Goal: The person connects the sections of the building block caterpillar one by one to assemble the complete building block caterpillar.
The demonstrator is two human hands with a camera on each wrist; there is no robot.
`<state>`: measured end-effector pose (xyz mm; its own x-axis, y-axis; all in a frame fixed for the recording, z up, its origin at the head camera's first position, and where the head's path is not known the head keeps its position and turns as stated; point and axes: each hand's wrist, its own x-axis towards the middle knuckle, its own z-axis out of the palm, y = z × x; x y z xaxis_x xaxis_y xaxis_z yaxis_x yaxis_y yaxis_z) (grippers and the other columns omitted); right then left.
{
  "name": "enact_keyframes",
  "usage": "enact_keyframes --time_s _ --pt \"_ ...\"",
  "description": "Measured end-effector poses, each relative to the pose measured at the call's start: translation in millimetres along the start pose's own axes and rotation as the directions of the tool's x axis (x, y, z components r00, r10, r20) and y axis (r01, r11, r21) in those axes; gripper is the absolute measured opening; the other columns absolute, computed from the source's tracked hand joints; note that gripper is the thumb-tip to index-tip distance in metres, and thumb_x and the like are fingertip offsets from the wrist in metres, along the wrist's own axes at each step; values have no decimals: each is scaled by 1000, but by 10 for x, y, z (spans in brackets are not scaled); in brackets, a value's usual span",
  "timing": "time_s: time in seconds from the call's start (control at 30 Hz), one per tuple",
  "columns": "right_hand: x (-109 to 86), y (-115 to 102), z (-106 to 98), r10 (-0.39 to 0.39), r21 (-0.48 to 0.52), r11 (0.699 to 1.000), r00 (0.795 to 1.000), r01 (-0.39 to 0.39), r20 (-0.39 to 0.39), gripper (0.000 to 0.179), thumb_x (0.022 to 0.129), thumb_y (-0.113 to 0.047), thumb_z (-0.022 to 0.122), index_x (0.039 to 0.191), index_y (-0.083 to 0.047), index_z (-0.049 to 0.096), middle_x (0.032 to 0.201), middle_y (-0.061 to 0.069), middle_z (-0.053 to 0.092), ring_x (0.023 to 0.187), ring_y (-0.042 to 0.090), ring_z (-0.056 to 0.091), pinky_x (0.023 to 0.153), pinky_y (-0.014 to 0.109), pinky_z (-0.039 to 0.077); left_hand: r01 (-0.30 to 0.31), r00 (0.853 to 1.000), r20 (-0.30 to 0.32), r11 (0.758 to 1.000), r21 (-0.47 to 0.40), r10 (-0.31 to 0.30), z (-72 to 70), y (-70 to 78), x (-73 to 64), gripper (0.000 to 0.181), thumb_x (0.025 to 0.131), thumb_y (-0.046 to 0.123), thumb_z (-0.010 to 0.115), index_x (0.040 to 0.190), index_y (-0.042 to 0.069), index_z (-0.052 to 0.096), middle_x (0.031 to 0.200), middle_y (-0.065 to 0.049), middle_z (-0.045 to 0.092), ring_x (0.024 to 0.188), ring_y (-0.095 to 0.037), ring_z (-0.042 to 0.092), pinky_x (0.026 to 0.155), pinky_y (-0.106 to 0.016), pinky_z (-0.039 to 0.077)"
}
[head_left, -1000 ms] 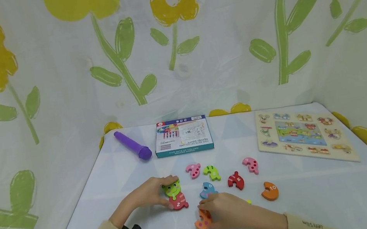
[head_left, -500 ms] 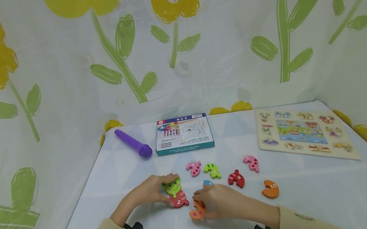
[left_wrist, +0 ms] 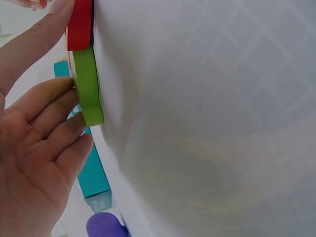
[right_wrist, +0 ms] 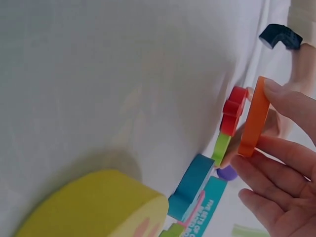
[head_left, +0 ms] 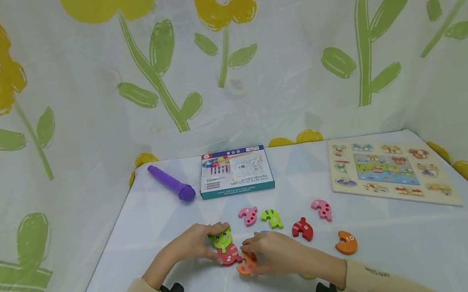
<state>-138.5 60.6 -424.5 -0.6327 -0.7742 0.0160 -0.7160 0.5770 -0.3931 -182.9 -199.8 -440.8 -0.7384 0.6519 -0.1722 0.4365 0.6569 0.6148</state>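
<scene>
My left hand (head_left: pixel 191 243) holds two joined puzzle pieces flat on the table between thumb and fingers. One is a green head piece (head_left: pixel 222 240) with a smiling face; the other, a red piece (head_left: pixel 229 255), carries the number 2. In the left wrist view the thumb lies against the red edge and the fingertips against the green edge (left_wrist: pixel 88 91). With thumb and fingers my right hand (head_left: pixel 278 252) pinches an orange puzzle piece (head_left: pixel 245 266) with purple dots, right at the red piece's tail. The right wrist view shows the orange piece edge-on.
Loose pieces lie around: pink (head_left: pixel 249 215), green (head_left: pixel 272 219), red 8 (head_left: pixel 302 229), another pink (head_left: pixel 322 209), orange 10 (head_left: pixel 346 243), blue (right_wrist: pixel 192 183) and yellow (right_wrist: pixel 94 205). Behind them are a purple microphone (head_left: pixel 172 183), a boxed set (head_left: pixel 235 171) and a picture puzzle board (head_left: pixel 392 171).
My right hand has moved left and slightly away from me with the orange piece, bringing it up to the red piece. My left hand keeps its hold on the green and red pieces.
</scene>
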Motion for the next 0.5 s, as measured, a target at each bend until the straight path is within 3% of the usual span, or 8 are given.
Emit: enact_keyframes --time_s 0.5 --pt "148 42 44 35 4 999 999 -35 29 48 80 -36 80 121 -14 69 119 -3 67 110 12 63 88 22 52 7 1000 6 1000 7 -7 -1 13 -9 80 73 24 85 142 11 48 147 -5 43 138 -26 35 111 -45 33"
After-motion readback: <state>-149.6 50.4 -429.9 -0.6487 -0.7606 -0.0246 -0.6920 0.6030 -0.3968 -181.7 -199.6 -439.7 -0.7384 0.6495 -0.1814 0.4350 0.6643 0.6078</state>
